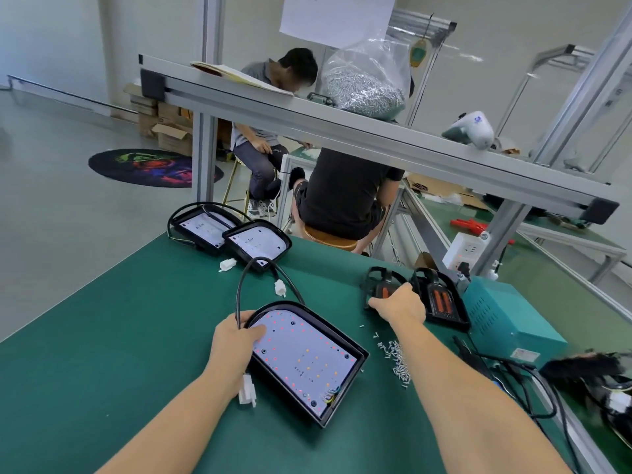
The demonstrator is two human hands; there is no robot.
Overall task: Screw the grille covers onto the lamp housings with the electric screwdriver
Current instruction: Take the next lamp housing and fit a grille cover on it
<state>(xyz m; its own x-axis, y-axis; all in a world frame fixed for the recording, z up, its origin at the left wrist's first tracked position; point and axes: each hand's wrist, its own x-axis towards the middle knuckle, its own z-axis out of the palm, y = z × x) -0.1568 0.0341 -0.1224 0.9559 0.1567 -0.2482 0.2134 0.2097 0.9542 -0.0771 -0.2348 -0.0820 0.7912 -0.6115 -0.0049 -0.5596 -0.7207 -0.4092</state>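
While the left hand [236, 340] grips the open black lamp housing [307, 364], the right hand [400, 307] grasps a black grille cover [383, 285] right of centre; nothing screwed yet.

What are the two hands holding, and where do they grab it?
The left hand holds the lamp housing by its rounded end, thumb on the LED board. The right hand grips a grille cover at its near edge.

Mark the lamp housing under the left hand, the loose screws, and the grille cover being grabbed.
lamp housing [307, 357], head view, LED board.
loose screws [398, 360], head view, pile middle.
grille cover [383, 285], head view, orange inset.
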